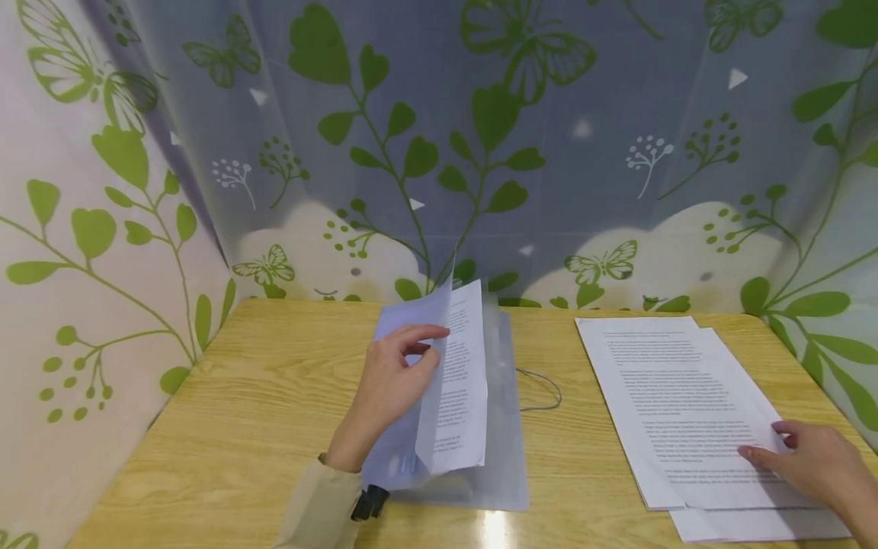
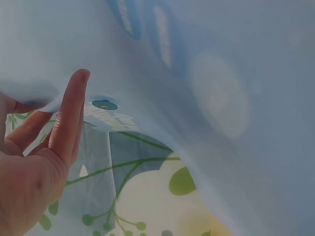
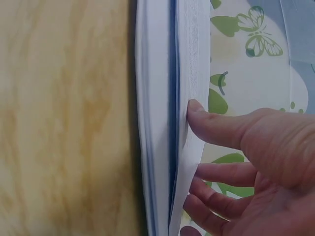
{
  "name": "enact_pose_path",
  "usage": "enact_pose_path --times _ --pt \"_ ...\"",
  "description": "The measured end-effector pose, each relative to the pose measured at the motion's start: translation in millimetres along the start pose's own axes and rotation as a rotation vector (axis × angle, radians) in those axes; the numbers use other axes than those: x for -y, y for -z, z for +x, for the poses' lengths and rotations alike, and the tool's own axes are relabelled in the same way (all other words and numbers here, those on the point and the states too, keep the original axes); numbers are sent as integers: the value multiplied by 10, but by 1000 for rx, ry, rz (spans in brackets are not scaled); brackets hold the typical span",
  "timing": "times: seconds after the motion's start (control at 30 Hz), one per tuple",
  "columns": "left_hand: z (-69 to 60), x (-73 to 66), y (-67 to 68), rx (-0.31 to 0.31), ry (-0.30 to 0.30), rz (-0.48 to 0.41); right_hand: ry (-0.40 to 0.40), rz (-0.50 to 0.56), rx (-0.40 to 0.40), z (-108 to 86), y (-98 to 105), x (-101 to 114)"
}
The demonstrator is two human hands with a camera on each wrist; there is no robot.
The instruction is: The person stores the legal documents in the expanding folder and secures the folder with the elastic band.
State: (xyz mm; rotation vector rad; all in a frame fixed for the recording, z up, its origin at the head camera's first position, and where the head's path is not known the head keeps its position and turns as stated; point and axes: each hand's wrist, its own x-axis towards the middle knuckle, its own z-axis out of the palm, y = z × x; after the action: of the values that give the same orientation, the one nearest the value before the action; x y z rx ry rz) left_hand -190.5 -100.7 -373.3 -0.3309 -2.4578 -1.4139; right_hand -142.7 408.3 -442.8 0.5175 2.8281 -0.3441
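My left hand (image 1: 398,374) pinches the raised cover of a translucent bluish plastic folder (image 1: 511,457) between thumb and fingers. Printed sheets (image 1: 466,381) stand tilted inside it, partly hidden by the cover. Up close in the left wrist view, the cover (image 2: 162,98) fills most of the picture, with printed ovals and a small round green button. My right hand (image 1: 816,461) rests on the right edge of a stack of printed paper (image 1: 686,412). In the right wrist view, its thumb (image 3: 211,123) and fingertips touch the top sheet, and a narrow gap shows within the stack.
Both lie on a wood-grain table (image 1: 226,427). A thin grey cord loop (image 1: 549,393) sticks out from the folder's right side. Patterned curtains (image 1: 425,137) with leaves and butterflies stand behind and beside the table. The stack's sheets are unevenly aligned.
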Motion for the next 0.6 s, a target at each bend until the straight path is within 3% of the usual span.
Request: enact_pose_path --times 0.6 --pt "-4 -5 10 -5 0 -1 -76 147 28 30 1 -34"
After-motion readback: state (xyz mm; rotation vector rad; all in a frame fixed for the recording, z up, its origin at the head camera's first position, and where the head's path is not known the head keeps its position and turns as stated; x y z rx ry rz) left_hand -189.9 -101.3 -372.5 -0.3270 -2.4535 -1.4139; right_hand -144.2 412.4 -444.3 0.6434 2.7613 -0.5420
